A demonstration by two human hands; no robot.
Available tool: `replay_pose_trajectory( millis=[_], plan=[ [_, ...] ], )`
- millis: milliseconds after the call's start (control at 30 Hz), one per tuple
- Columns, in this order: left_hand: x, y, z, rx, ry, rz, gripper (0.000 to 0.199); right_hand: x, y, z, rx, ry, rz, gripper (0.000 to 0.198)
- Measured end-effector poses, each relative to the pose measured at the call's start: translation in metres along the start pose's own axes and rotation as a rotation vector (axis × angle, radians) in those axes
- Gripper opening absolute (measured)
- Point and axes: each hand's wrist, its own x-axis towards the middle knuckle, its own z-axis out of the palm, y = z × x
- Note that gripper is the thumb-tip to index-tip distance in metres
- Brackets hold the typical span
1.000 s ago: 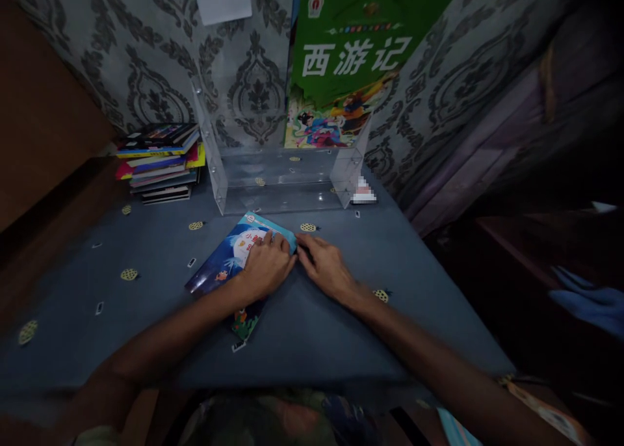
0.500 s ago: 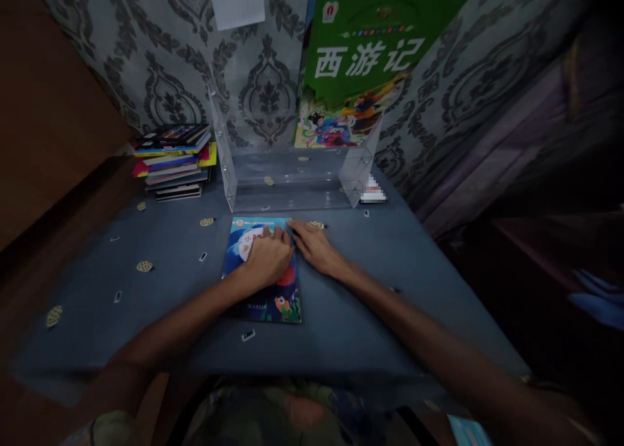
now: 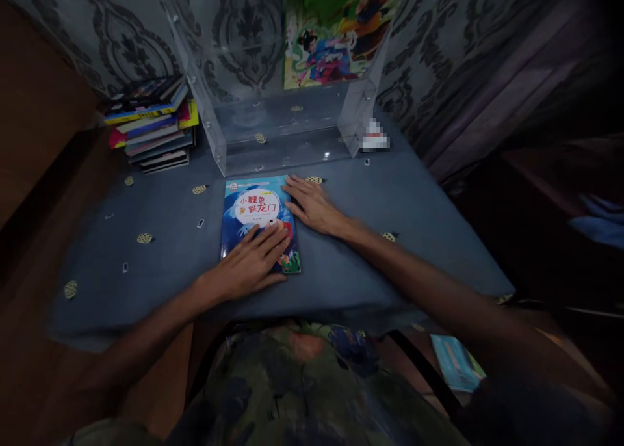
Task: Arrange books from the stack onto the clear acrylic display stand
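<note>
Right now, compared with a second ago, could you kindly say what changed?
The blue book turned counterclockwise, now roughly square to the clear rack. The left hand moved lower on it, uncovering its title, fingers straightened. The right hand stayed by the book's upper right edge; rack, green book and book stack stayed put.

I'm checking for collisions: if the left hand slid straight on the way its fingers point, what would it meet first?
The left hand would probably meet the right hand, which lies at the right edge of the blue book, though exact heights are hard to judge.
</note>
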Motion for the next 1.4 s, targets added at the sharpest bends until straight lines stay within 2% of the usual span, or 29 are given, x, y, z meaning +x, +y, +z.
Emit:
replay_pose_trajectory(
  millis=[133,233,367,467,567,700,867,1000,1100,1233,1400],
  plan=[
    [-0.003,0.003,0.009,0.065,0.109,0.03,0.053,-0.017,-0.019,-0.003,-0.002,-0.033,-0.012,0.05],
    [-0.004,0.006,0.015,0.068,0.182,0.036,0.047,-0.034,-0.033,-0.008,0.034,-0.08,-0.031,0.05],
    [-0.005,0.01,0.017,-0.003,0.161,-0.005,0.041,-0.056,-0.048,-0.012,0.096,-0.119,-0.028,0.054],
    [-0.004,0.013,0.017,-0.045,0.127,-0.049,0.043,-0.069,-0.054,-0.013,0.131,-0.149,-0.038,0.068],
    [-0.005,0.015,0.016,-0.064,0.147,-0.067,0.046,-0.076,-0.056,-0.013,0.134,-0.164,-0.067,0.087],
    [-0.009,0.015,0.011,-0.129,0.163,-0.081,0.048,-0.077,-0.057,-0.014,0.103,-0.199,-0.067,0.094],
    [-0.014,0.0,0.012,-0.219,0.131,-0.191,0.055,-0.076,-0.057,-0.017,0.092,-0.238,-0.063,0.1],
    [-0.013,-0.032,0.023,-0.2,0.132,-0.348,0.057,-0.075,-0.061,-0.027,0.123,-0.305,-0.011,0.102],
    [-0.01,-0.055,0.036,-0.186,0.179,-0.48,0.057,-0.068,-0.065,-0.036,0.17,-0.347,0.04,0.103],
    [-0.005,-0.07,0.054,-0.189,0.289,-0.541,0.058,-0.042,-0.069,-0.038,0.166,-0.351,0.126,0.092],
    [-0.003,-0.07,0.075,-0.177,0.415,-0.576,0.057,0.008,-0.059,-0.018,0.019,-0.194,0.217,0.07]
  ],
)
